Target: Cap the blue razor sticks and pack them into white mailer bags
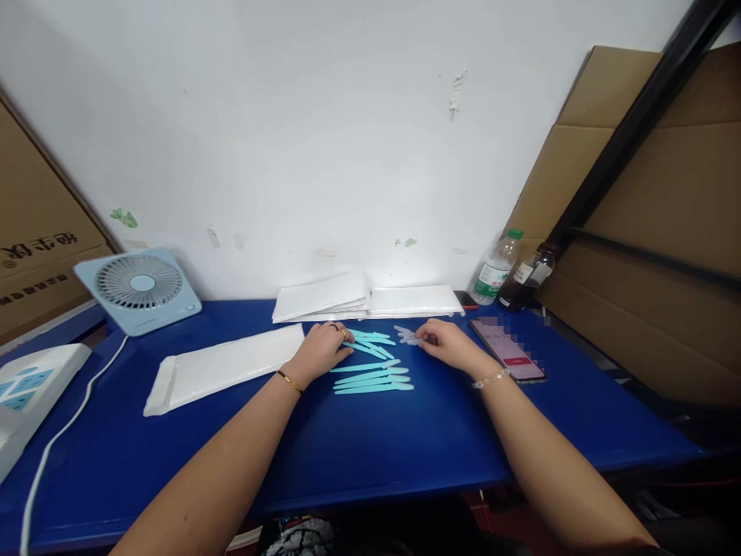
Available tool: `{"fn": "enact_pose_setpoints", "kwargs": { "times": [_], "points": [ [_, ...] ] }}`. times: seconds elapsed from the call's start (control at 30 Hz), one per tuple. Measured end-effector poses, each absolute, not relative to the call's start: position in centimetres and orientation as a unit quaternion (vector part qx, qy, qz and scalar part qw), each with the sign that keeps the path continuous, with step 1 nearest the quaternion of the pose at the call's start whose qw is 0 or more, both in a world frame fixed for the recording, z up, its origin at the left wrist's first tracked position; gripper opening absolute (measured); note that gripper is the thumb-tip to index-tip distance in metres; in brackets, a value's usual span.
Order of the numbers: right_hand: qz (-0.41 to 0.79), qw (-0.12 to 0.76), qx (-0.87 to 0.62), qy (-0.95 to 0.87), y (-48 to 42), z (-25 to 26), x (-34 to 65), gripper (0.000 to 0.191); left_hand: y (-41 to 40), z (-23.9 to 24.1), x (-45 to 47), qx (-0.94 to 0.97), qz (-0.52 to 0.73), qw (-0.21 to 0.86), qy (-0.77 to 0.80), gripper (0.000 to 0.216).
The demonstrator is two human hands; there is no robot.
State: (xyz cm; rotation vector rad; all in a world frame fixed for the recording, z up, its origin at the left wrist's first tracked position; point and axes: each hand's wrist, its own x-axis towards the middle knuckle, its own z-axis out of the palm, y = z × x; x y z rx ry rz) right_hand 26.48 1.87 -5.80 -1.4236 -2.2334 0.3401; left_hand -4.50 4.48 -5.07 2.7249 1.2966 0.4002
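Note:
Slim turquoise eyebrow razors (373, 380) lie on the blue table, several in a row with pale caps at their right ends. Above that row is a looser pile of turquoise razors (373, 340). My left hand (324, 347) has its fingers closed at the left end of this pile, pinching a razor there. A few small translucent caps (405, 333) lie to the right of the pile. My right hand (441, 340) is at these caps, thumb and fingertips pinched together on one; the fingers partly hide it.
A white padded envelope (225, 367) lies left of my left hand. Stacked white packets (324, 297) rest against the wall. At right are a phone (509, 351), a green-capped bottle (496, 270) and a dark bottle (526, 278). A blue fan (139, 289) and white cable stand left.

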Motion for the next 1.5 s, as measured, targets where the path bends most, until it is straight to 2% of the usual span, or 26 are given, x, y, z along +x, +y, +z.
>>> {"fn": "enact_pose_setpoints", "kwargs": {
  "times": [0.3,0.5,0.63,0.77,0.9,1.1,1.5],
  "points": [
    [0.118,0.171,-0.526,-0.825,2.4,-6.6,25.9,0.005,4.6,-5.1,-4.3,0.891,0.115,0.092,0.429,0.017],
    [0.157,0.169,-0.539,-0.81,2.1,-6.3,26.2,0.007,3.7,-4.3,-4.5,0.858,0.14,0.216,0.444,0.021],
    [0.236,0.192,-0.546,-0.78,1.7,-6.0,25.9,0.008,3.4,-4.4,-4.3,0.848,0.168,0.255,0.434,0.026],
    [0.311,0.257,-0.497,-0.768,1.3,-5.9,25.3,0.016,3.5,-4.6,-4.2,0.845,0.174,0.261,0.433,0.03],
    [0.328,0.314,-0.481,-0.75,1.2,-5.7,24.6,0.022,3.4,-4.5,-4.0,0.85,0.168,0.244,0.436,0.028],
    [0.381,0.305,-0.465,-0.739,0.6,-4.9,23.7,0.024,3.4,-4.5,-3.8,0.858,0.159,0.228,0.432,0.026],
    [0.392,0.309,-0.455,-0.737,0.6,-5.2,23.1,0.023,3.1,-4.3,-3.5,0.856,0.161,0.24,0.428,0.024]
  ]
}}
